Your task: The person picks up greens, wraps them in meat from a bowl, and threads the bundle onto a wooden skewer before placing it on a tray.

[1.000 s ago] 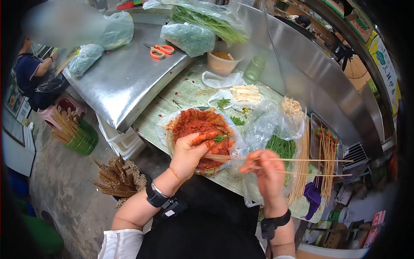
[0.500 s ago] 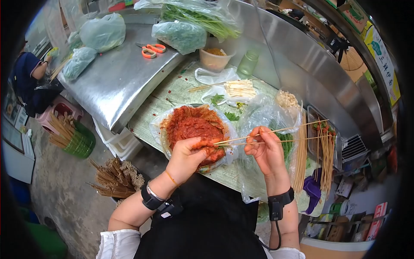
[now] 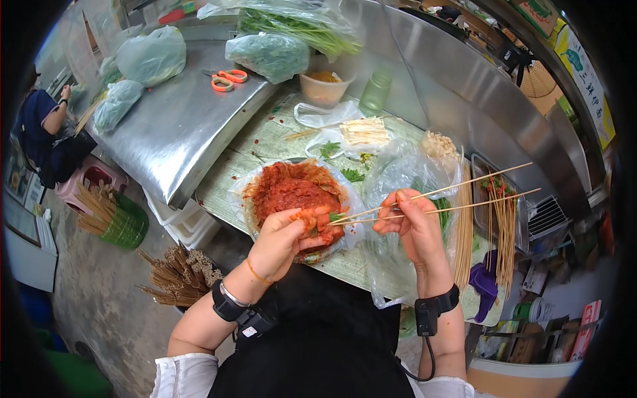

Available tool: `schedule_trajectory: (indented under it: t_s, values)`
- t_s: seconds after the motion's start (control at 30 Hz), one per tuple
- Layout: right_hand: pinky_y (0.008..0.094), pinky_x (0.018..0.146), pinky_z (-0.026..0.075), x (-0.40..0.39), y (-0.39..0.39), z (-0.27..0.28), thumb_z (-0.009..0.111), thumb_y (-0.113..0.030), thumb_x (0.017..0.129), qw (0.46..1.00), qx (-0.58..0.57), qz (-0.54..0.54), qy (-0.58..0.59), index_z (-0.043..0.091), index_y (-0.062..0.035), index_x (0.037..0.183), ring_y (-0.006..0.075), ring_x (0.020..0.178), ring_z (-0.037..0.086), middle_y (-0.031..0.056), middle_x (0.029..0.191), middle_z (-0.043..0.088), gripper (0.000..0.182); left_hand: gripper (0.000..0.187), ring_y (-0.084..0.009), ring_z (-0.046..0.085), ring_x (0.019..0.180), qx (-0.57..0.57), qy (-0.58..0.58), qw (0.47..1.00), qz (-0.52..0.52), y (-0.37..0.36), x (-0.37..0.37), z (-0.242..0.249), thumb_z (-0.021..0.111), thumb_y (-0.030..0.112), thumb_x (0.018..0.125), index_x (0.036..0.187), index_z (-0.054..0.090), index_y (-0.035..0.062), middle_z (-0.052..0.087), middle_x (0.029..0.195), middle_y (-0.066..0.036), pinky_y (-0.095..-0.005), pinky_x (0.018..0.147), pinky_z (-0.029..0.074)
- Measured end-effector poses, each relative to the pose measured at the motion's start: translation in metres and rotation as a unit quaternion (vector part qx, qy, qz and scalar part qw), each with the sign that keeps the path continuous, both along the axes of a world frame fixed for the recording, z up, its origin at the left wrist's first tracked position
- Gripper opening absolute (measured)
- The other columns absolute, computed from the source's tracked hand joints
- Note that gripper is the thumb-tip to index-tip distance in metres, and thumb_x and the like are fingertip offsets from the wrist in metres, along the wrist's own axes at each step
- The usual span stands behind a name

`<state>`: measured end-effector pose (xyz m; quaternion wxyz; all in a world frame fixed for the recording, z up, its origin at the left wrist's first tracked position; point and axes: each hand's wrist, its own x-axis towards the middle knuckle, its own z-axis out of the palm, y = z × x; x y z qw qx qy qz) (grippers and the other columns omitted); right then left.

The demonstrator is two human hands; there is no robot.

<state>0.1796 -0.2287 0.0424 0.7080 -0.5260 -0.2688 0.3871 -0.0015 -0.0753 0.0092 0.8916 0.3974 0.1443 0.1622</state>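
My left hand (image 3: 282,235) is closed on a red, sauce-coated piece of food (image 3: 323,219) with a bit of green (image 3: 337,217) showing at its right end. Two thin bamboo skewers (image 3: 488,176) run from that piece out to the right. The fingers of my right hand (image 3: 415,225) pinch them partway along, thumb and forefinger uppermost. Just behind my left hand sits a plastic-lined bowl (image 3: 242,199) heaped with chunky red marinated food (image 3: 288,189). A clear plastic bag (image 3: 391,259) with greens inside lies beneath and behind my right hand.
To the right, loose skewers (image 3: 463,245) lie beside a metal tray (image 3: 521,225) with loaded skewers (image 3: 494,189). Enoki mushrooms (image 3: 365,131), a glass jar (image 3: 376,93) and a tub (image 3: 325,89) stand behind. Orange-handled scissors (image 3: 229,79) rest on the steel counter (image 3: 192,126). Another person (image 3: 43,126) is at far left.
The skewers' outer ends have shifted right and up. My left fingers have changed their hold, and the green bit at the skewer tips shows more. The whole view has shifted slightly.
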Motion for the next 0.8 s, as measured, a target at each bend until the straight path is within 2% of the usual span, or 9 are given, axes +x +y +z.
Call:
schedule_trajectory:
  t_s: [0.07, 0.13, 0.37, 0.53, 0.6, 0.63, 0.7, 0.73, 0.8]
  values:
    - [0.0264, 0.057, 0.053, -0.001, 0.000, 0.003, 0.048, -0.024, 0.092, 1.000, -0.001, 0.003, -0.001, 0.057, -0.0014, 0.090, 0.0213, 0.065, 0.065, 0.0092, 0.076, 0.062, 0.024, 0.030, -0.0238, 0.059, 0.100, -0.027, -0.010, 1.000, -0.012, 0.002, 0.000, 0.003, 0.042, 0.000, 0.088, 0.117, 0.049, -0.0067, 0.057, 0.111, -0.016, -0.0316, 0.084, 0.050]
    - [0.0268, 0.058, 0.053, 0.000, 0.002, 0.004, 0.048, -0.024, 0.092, 1.000, -0.002, 0.008, -0.004, 0.057, -0.0016, 0.090, 0.0210, 0.066, 0.065, 0.0088, 0.076, 0.062, 0.024, 0.028, -0.0253, 0.059, 0.099, -0.020, 0.038, 0.999, -0.031, 0.002, 0.001, 0.005, 0.041, 0.002, 0.089, 0.113, 0.051, -0.0082, 0.057, 0.111, -0.016, -0.0340, 0.085, 0.052]
    - [0.0287, 0.063, 0.053, 0.002, 0.004, 0.009, 0.048, -0.025, 0.092, 0.998, -0.015, 0.038, -0.051, 0.056, -0.0001, 0.089, 0.0210, 0.067, 0.065, 0.0092, 0.077, 0.062, 0.027, 0.027, -0.0260, 0.059, 0.099, -0.028, 0.029, 0.999, -0.035, 0.004, -0.001, -0.003, 0.046, 0.004, 0.089, 0.114, 0.052, -0.0069, 0.058, 0.110, -0.017, -0.0341, 0.085, 0.052]
    - [0.0302, 0.064, 0.053, -0.016, -0.006, 0.015, 0.047, -0.025, 0.092, 0.996, 0.021, -0.010, -0.088, 0.055, 0.0022, 0.089, 0.0227, 0.068, 0.064, 0.0108, 0.077, 0.061, 0.029, 0.028, -0.0274, 0.058, 0.102, -0.058, -0.009, 0.997, 0.049, 0.007, 0.000, -0.009, 0.048, 0.004, 0.089, 0.115, 0.051, -0.0057, 0.057, 0.112, -0.015, -0.0365, 0.087, 0.050]
    - [0.0311, 0.065, 0.053, -0.034, -0.010, 0.011, 0.046, -0.022, 0.092, 0.986, 0.095, -0.057, -0.127, 0.056, 0.0039, 0.087, 0.0234, 0.069, 0.064, 0.0123, 0.080, 0.060, 0.028, 0.029, -0.0273, 0.057, 0.104, -0.077, -0.030, 0.994, 0.069, 0.008, 0.002, -0.013, 0.048, 0.004, 0.089, 0.116, 0.050, -0.0048, 0.056, 0.113, -0.015, -0.0372, 0.088, 0.050]
    - [0.0311, 0.065, 0.053, -0.041, -0.009, 0.008, 0.046, -0.022, 0.092, 0.986, 0.096, -0.055, -0.127, 0.056, 0.0039, 0.087, 0.0234, 0.069, 0.064, 0.0123, 0.080, 0.060, 0.028, 0.030, -0.0273, 0.056, 0.106, -0.097, -0.048, 0.991, 0.082, 0.007, 0.003, -0.014, 0.047, 0.005, 0.089, 0.118, 0.049, -0.0039, 0.055, 0.115, -0.014, -0.0378, 0.089, 0.049]
    - [0.0309, 0.066, 0.052, -0.053, -0.008, 0.004, 0.046, -0.020, 0.092, 0.964, 0.109, -0.088, -0.227, 0.057, 0.0050, 0.085, 0.0223, 0.070, 0.063, 0.0133, 0.083, 0.058, 0.028, 0.030, -0.0267, 0.055, 0.107, -0.102, -0.042, 0.990, 0.090, 0.005, 0.005, -0.012, 0.047, 0.005, 0.090, 0.119, 0.048, -0.0028, 0.054, 0.116, -0.014, -0.0384, 0.090, 0.049]
    - [0.0359, 0.063, 0.057, -0.051, -0.009, -0.001, 0.045, -0.018, 0.093, 0.959, 0.111, -0.060, -0.255, 0.056, 0.0039, 0.089, 0.0203, 0.075, 0.058, 0.0150, 0.089, 0.053, 0.025, 0.031, -0.0261, 0.055, 0.108, -0.107, -0.035, 0.989, 0.098, 0.004, 0.005, -0.012, 0.046, 0.005, 0.090, 0.120, 0.048, -0.0017, 0.054, 0.117, -0.013, -0.0390, 0.090, 0.048]
    - [0.0358, 0.064, 0.057, -0.055, -0.007, -0.001, 0.045, -0.018, 0.093, 0.953, 0.107, -0.065, -0.274, 0.056, 0.0042, 0.088, 0.0203, 0.075, 0.058, 0.0149, 0.088, 0.053, 0.025, 0.030, -0.0255, 0.055, 0.108, -0.116, -0.039, 0.987, 0.101, 0.001, 0.007, -0.011, 0.045, 0.005, 0.090, 0.120, 0.048, -0.0011, 0.054, 0.117, -0.013, -0.0391, 0.090, 0.048]
